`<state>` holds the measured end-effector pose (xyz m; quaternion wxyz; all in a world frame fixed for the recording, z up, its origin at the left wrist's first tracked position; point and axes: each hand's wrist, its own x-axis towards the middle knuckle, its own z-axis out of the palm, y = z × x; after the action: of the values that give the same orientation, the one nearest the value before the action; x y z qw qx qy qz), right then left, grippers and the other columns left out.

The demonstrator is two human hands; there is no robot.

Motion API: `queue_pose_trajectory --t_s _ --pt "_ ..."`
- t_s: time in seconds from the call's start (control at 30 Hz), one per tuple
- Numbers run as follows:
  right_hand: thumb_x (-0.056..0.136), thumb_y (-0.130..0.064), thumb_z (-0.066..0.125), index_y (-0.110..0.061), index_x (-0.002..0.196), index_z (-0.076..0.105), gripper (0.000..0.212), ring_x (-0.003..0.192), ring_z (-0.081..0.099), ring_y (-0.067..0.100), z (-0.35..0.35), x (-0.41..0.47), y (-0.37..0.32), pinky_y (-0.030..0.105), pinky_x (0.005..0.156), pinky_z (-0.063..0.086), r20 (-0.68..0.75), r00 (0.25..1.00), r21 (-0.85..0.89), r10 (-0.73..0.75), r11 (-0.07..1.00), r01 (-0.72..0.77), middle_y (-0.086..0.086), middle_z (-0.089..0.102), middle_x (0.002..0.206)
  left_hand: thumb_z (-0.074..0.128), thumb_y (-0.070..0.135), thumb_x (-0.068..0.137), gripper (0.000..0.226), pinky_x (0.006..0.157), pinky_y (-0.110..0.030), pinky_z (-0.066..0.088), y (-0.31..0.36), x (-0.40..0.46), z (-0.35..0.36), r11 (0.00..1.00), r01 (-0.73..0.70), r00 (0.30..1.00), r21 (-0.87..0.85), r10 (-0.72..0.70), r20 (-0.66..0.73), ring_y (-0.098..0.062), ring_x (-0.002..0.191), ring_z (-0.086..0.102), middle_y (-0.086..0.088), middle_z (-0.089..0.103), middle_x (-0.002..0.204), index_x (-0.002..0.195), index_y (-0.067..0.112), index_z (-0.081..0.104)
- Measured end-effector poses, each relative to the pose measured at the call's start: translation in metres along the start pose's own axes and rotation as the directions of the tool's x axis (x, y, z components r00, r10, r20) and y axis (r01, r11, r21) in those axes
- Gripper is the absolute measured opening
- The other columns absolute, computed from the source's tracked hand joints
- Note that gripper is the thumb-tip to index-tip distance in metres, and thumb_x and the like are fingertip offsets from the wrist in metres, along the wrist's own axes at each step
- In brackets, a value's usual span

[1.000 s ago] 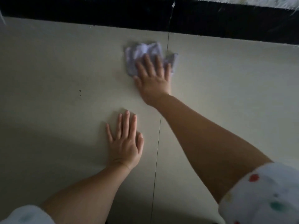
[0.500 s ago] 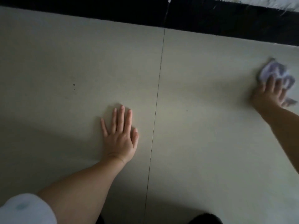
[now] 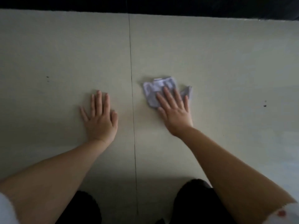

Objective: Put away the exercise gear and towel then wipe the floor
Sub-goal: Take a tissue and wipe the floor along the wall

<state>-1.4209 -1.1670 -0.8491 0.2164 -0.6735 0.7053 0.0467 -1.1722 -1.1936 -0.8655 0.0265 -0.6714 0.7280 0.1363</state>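
Your right hand [image 3: 175, 113] pressing straight fingers on the crumpled pale lilac cloth [image 3: 159, 91], just right of the tile seam, your left hand [image 3: 100, 118] flat (fingers spread) on the pale tiled floor [image 3: 64, 54]

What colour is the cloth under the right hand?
Pale lavender-white; the cloth shows best in the head view, pressed flat by the right hand.
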Motion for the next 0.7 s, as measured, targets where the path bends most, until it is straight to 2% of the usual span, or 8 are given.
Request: queue_pose_trajectory --t_s 0.07,0.13,0.23,0.3,0.43,0.53,0.63,0.7 --pt "0.092 -0.054 0.009 -0.031 0.152 0.013 0.064 0.148 -0.004 0.024 -0.011 -0.009 0.078 0.053 0.116 -0.005 -0.059 0.931 0.029 0.36 0.933 -0.359 -0.001 0.002 0.161 0.021 0.039 0.089 0.064 0.109 -0.064 0.01 0.0 0.0 -0.002 1.0 0.008 1.0 -0.012 -0.008 0.025 -0.029 0.144 0.021 -0.009 0.023 0.156 0.148 0.013 0.029" --pt "0.093 -0.051 0.01 -0.025 0.153 0.013 0.065 0.148 0.0 0.025 -0.025 -0.028 0.15 0.057 0.116 0.002 -0.016 0.799 0.061 0.601 0.798 -0.6 0.003 0.004 0.161 0.018 0.04 0.087 0.067 0.11 -0.064 0.006 0.002 0.002 -0.004 1.0 0.023 0.999 -0.013 -0.022 0.048 -0.028 0.145 0.017 -0.009 0.02 0.157 0.148 0.014 0.028" --pt "0.093 -0.054 0.012 -0.024 0.153 0.01 0.067 0.147 -0.002 0.026 -0.037 -0.048 0.163 0.055 0.117 -0.001 0.114 0.614 0.199 0.781 0.587 -0.785 0.003 0.001 0.161 0.022 0.034 0.085 0.066 0.108 -0.067 0.003 0.012 0.005 -0.005 0.998 0.06 0.997 -0.036 -0.058 0.057 -0.031 0.145 0.017 -0.011 0.02 0.157 0.147 0.011 0.032" --pt "0.099 -0.05 0.022 -0.028 0.153 0.007 0.06 0.147 -0.007 0.027 -0.026 -0.05 0.117 0.054 0.114 -0.007 0.08 0.565 0.257 0.821 0.531 -0.808 0.0 -0.003 0.161 0.025 0.032 0.085 0.065 0.105 -0.071 0.005 0.027 0.008 -0.005 0.998 0.0 0.998 -0.057 0.003 0.062 -0.033 0.143 0.022 -0.012 0.023 0.156 0.145 0.01 0.035" --pt "0.098 -0.053 0.021 -0.033 0.15 -0.011 0.064 0.143 -0.026 0.028 0.013 -0.075 -0.02 0.054 0.111 -0.017 0.11 0.73 0.195 0.674 0.706 -0.681 -0.003 -0.025 0.156 0.034 0.03 0.088 0.063 0.107 -0.068 0.0 0.068 0.014 -0.004 0.989 -0.108 0.988 -0.105 0.118 0.1 -0.027 0.146 0.015 -0.007 0.016 0.158 0.149 0.016 0.026" --pt "0.084 -0.066 -0.014 -0.037 0.136 -0.034 0.062 0.132 -0.043 0.028 0.03 -0.105 -0.102 0.051 0.105 -0.027 0.253 0.846 0.214 0.47 0.825 -0.522 -0.005 -0.046 0.142 0.027 0.034 0.088 0.063 0.105 -0.07 0.0 0.091 0.018 -0.003 0.975 -0.188 0.972 -0.12 0.202 0.119 -0.027 0.146 0.017 -0.007 0.019 0.158 0.149 0.017 0.028" --pt "0.073 -0.066 -0.021 -0.042 0.135 -0.029 0.067 0.129 -0.046 0.023 0.032 -0.119 -0.089 0.049 0.107 -0.027 0.283 0.917 0.199 0.28 0.918 -0.342 -0.011 -0.045 0.14 0.025 0.035 0.087 0.063 0.104 -0.069 -0.001 0.098 0.02 0.004 0.965 -0.249 0.959 -0.088 0.258 0.117 -0.028 0.144 0.021 -0.006 0.025 0.156 0.147 0.016 0.033" --pt "0.085 -0.066 -0.005 -0.04 0.142 -0.018 0.063 0.135 -0.039 0.021 0.025 -0.116 -0.034 0.048 0.11 -0.02 0.201 0.913 0.16 0.355 0.907 -0.389 -0.012 -0.036 0.146 0.027 0.037 0.087 0.063 0.104 -0.067 -0.003 0.097 0.02 0.004 0.964 -0.257 0.959 -0.071 0.264 0.101 -0.028 0.145 0.02 -0.006 0.024 0.156 0.147 0.016 0.031"
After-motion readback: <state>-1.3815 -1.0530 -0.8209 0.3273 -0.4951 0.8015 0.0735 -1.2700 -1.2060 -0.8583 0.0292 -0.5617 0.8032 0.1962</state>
